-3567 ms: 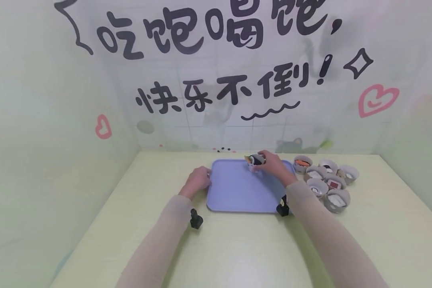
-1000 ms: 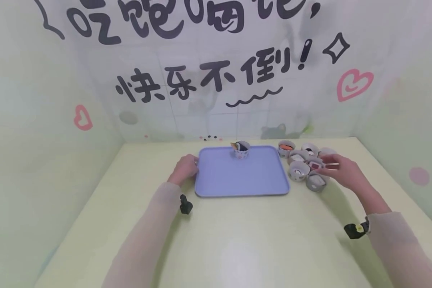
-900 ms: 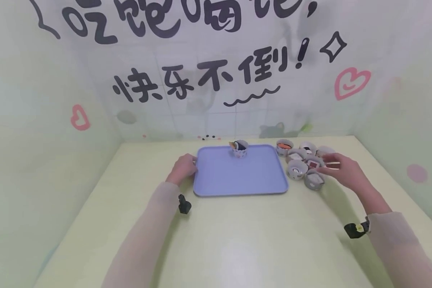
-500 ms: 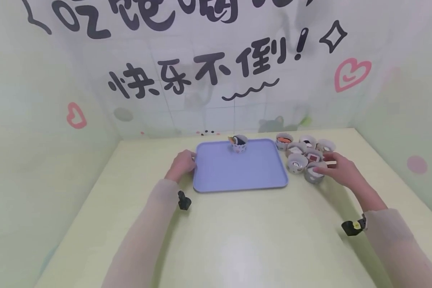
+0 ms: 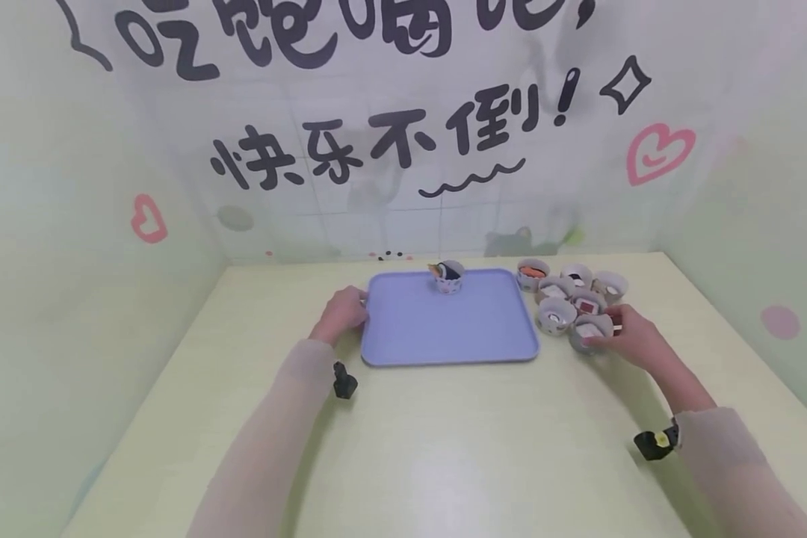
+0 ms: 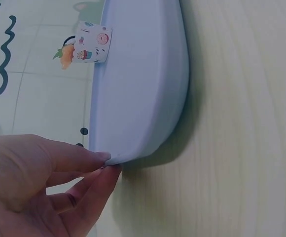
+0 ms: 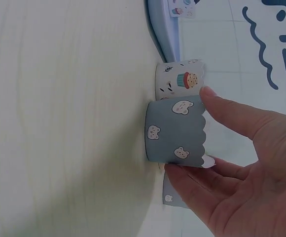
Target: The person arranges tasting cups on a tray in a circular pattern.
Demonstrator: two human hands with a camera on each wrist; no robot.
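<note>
At its left edge, a pale blue tray (image 5: pixel 450 325) is pinched between thumb and fingers of my left hand (image 5: pixel 341 314). A patterned paper baking cup (image 5: pixel 449 286) with a dark and orange filling stands at the tray's back edge. To the right of the tray, my right hand (image 5: pixel 637 340) grips a grey paper baking cup (image 7: pixel 175 131) printed with bear faces. Thumb and fingers lie on opposite sides of its scalloped rim. Something white shows inside this cup in the head view. Close behind it stands a white baking cup (image 7: pixel 180 81) with a cupcake print.
Several more baking cups cluster beside the tray, among them one with orange filling (image 5: pixel 533 275) and one with a red and white piece (image 5: pixel 587 305). A wall with large black lettering (image 5: pixel 403 142) rises behind the pale wooden table (image 5: pixel 444 441).
Earlier the right hand held the dark-filled cup at the tray's back; it let go there, moved right to the cluster, then down onto the grey bear cup. The left hand stayed on the tray.
</note>
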